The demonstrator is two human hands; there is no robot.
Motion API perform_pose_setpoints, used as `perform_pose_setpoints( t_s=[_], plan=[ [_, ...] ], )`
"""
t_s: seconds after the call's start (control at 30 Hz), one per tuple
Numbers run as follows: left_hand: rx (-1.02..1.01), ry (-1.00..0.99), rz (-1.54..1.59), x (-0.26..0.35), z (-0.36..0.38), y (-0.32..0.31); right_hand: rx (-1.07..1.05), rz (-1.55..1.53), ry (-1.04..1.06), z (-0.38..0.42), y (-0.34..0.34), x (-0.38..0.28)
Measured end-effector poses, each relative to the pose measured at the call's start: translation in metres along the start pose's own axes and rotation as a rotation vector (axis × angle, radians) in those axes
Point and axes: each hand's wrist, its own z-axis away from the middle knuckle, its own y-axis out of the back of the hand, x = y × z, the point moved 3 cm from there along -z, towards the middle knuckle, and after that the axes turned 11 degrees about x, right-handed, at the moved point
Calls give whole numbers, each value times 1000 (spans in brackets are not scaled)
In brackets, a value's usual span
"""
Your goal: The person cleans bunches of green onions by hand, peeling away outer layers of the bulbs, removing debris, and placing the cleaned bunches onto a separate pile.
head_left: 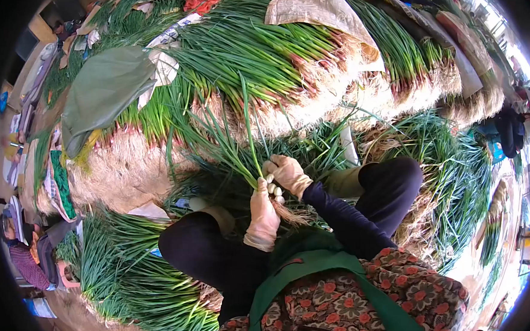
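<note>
My left hand (262,218), in a pale glove, is wrapped round a small bunch of spring onions (239,161) in front of my lap. Their green leaves point up and away, several white bulbs (272,187) show beside the fingers, and stringy roots (290,214) hang out to the right. My right hand (289,174), also gloved, is closed with its fingertips pinched right by the bulbs and a stalk. What lies between those fingertips is hidden.
Large stacks of spring onions (253,58) with roots toward me rise ahead, partly under a green cloth (105,84) and a beige sack (323,9). More heaps lie left (144,267) and right (438,162). A person (30,261) sits at far left.
</note>
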Motion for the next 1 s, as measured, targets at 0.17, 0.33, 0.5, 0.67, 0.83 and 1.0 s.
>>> perform_pose_setpoints(
  t_s=[0.17,0.33,0.5,0.67,0.83,1.0],
  plan=[
    [-163,-370,10,20,45,-24,-594,393,142,-22,27,0],
    [-222,-43,246,33,27,-17,49,72,96,-107,79,9],
    [-135,84,149,28,18,-11,15,373,-15,-137,92,21],
    [-108,-18,-78,25,10,-6,-184,43,-99,-57,91,-21],
    [-115,-65,-207,13,-9,-3,-522,-406,-233,22,61,-45],
    [-86,18,-20,18,2,2,-143,-594,-658,-3,72,16]
  ],
)
